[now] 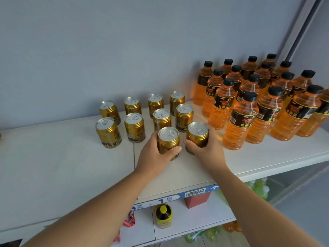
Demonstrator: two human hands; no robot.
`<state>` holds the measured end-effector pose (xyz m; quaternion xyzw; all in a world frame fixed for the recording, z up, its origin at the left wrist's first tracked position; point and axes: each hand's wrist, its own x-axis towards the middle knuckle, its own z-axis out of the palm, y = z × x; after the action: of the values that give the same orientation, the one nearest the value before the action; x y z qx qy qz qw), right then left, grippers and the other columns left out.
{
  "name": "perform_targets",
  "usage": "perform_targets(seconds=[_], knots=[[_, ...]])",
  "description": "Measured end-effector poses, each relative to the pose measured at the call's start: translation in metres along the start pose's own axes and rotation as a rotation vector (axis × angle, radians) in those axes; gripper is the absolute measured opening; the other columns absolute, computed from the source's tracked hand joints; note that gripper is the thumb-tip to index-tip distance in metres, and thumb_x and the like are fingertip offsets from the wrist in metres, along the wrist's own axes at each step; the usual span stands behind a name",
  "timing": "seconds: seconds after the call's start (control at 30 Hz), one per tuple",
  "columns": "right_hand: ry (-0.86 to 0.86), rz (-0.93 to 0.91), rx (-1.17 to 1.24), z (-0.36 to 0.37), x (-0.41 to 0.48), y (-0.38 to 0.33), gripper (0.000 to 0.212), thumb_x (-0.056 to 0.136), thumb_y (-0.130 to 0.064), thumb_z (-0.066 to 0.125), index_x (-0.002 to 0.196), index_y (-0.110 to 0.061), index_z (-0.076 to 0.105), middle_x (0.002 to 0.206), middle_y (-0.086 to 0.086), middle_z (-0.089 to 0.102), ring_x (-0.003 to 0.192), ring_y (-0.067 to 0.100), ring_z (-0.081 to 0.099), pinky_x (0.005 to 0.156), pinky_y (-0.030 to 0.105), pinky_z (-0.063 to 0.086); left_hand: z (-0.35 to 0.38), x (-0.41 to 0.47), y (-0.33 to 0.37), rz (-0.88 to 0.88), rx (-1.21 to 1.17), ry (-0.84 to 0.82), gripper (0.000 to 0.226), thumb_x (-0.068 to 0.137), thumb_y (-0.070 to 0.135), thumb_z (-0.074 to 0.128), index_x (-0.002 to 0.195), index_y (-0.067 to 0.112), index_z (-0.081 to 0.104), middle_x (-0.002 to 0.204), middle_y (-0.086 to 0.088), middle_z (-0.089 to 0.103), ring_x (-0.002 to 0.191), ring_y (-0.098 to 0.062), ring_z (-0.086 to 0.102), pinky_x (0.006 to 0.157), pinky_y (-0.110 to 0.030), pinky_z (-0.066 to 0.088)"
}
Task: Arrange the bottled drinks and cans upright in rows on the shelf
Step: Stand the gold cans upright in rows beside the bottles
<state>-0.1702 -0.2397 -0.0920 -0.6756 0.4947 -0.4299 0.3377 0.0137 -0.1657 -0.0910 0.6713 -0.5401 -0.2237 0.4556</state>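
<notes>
Several gold cans (134,126) stand upright in rows on the white top shelf (62,157). My left hand (154,157) is wrapped around one gold can (168,139) at the front of the group. Just to its right, my right hand (206,148) grips another gold can (197,134). Both held cans are upright, at or just above the shelf surface. To the right, several orange drink bottles (238,120) with black caps and black labels stand upright in rows.
The grey wall rises behind the shelf. The shelf's front edge carries a blue price strip (178,196). On the lower shelf are a yellow-capped bottle (163,215), a red box (196,199) and green items (258,188). Bare shelf surface lies left of the cans.
</notes>
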Motion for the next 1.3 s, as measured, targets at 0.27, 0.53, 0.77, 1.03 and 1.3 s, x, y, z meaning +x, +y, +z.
perform_targets(seconds=[0.27, 0.53, 0.77, 1.03, 1.3], knots=[[0.061, 0.047, -0.078, -0.005, -0.027, -0.010, 0.093, 0.069, -0.059, 0.083, 0.144, -0.035, 0.034, 0.133, -0.019, 0.049, 0.117, 0.002, 0.048, 0.086, 0.015, 0.041, -0.016, -0.002, 0.005, -0.062, -0.101, -0.156, 0.096, 0.061, 0.072, 0.077, 0.142, 0.036, 0.038, 0.131, 0.020, 0.053, 0.122, -0.004, 0.053, 0.097, -0.024, 0.047], [0.419, -0.101, -0.214, 0.017, -0.077, -0.075, 0.043, 0.084, -0.042, 0.070, 0.114, -0.019, 0.048, 0.099, -0.002, 0.048, 0.093, 0.019, 0.046, 0.086, 0.051, 0.045, -0.120, -0.057, -0.035, -0.060, 0.106, -0.132, 0.062, 0.078, 0.055, 0.078, 0.128, 0.030, 0.053, 0.122, 0.014, 0.057, 0.111, -0.001, 0.056, 0.094, -0.023, 0.047], [0.134, -0.280, -0.254, 0.140, -0.139, -0.158, 0.044, 0.088, -0.037, 0.070, 0.122, -0.017, 0.050, 0.105, -0.005, 0.048, 0.101, 0.016, 0.045, 0.090, 0.041, 0.043, -0.263, -0.132, -0.091, -0.109, 0.199, 0.003, 0.017, 0.091, 0.035, 0.071, 0.104, 0.029, 0.063, 0.103, 0.015, 0.066, 0.094, 0.007, 0.060, 0.076, -0.011, 0.041], [-0.241, -0.315, -0.222, 0.266, -0.190, -0.205, 0.040, 0.091, -0.043, 0.064, 0.124, -0.022, 0.054, 0.111, -0.009, 0.052, 0.105, 0.015, 0.052, 0.093, 0.041, 0.047, -0.395, -0.201, -0.153, -0.261, 0.197, 0.184, 0.018, 0.093, 0.034, 0.067, 0.108, 0.025, 0.067, 0.104, 0.016, 0.067, 0.097, 0.004, 0.060, 0.080, -0.013, 0.044], [-0.436, -0.430, -0.271, 0.347, -0.165, -0.239, 0.042, 0.091, -0.056, 0.058, 0.121, -0.027, 0.058, 0.111, -0.015, 0.059, 0.098, 0.007, 0.055, 0.085, 0.029, 0.044, -0.454, -0.187, -0.190, -0.341, 0.160, 0.320, 0.018, 0.091, 0.035, 0.069, 0.107, 0.026, 0.069, 0.101, 0.017, 0.068, 0.093, 0.008, 0.059, 0.075, -0.006, 0.041]])
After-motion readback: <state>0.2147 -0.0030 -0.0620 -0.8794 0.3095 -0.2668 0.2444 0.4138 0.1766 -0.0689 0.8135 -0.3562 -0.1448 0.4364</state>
